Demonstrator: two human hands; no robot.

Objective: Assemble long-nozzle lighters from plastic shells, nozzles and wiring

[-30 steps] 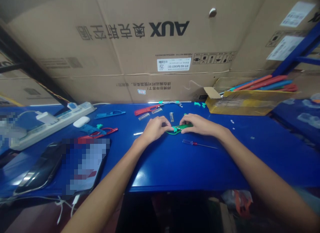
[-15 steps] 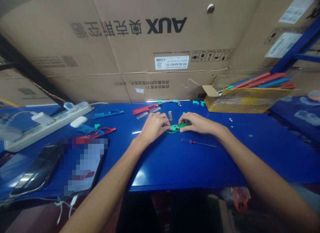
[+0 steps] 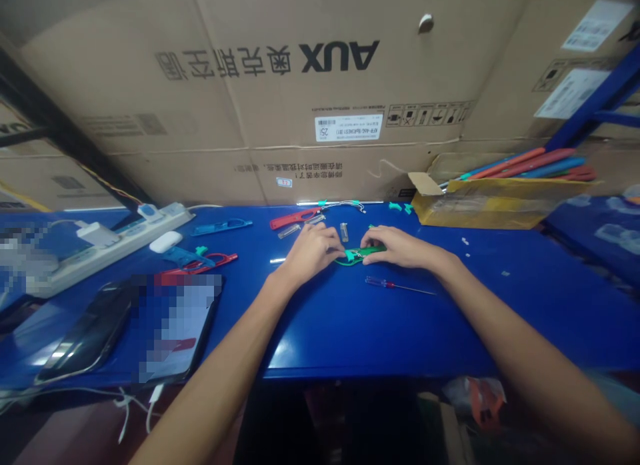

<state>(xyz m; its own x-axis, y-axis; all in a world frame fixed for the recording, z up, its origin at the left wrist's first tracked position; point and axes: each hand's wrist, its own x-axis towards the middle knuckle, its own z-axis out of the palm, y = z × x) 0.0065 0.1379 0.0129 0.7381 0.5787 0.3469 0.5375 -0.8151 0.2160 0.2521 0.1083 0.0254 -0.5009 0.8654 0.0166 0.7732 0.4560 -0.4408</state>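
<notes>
Both hands close on a long green plastic casing (image 3: 371,251) lying at the middle of the blue table. My left hand (image 3: 317,250) pinches its left end, fingertips beside a teal plastic piece (image 3: 351,256). Thin pale wires show next to that piece. Over the right end, the curled fingers and thumb of my right hand (image 3: 393,245) grip the casing and hide part of it. A small screwdriver (image 3: 381,282) with a clear handle lies just in front of my right hand. Behind my left hand are a red plastic casing (image 3: 293,218) and small clear plastic parts (image 3: 344,232).
A yellow-taped cardboard box (image 3: 485,204) full of red and blue casings stands at the back right. To the left are a white power strip (image 3: 117,252), blue and red casings (image 3: 223,226), a phone (image 3: 90,332) and a blurred tablet-like device (image 3: 200,332). Large cartons (image 3: 280,112) wall the back.
The whole view has shifted slightly right and down. Both hands keep nearly the same grip on the green casing, with no clear movement of the parts.
</notes>
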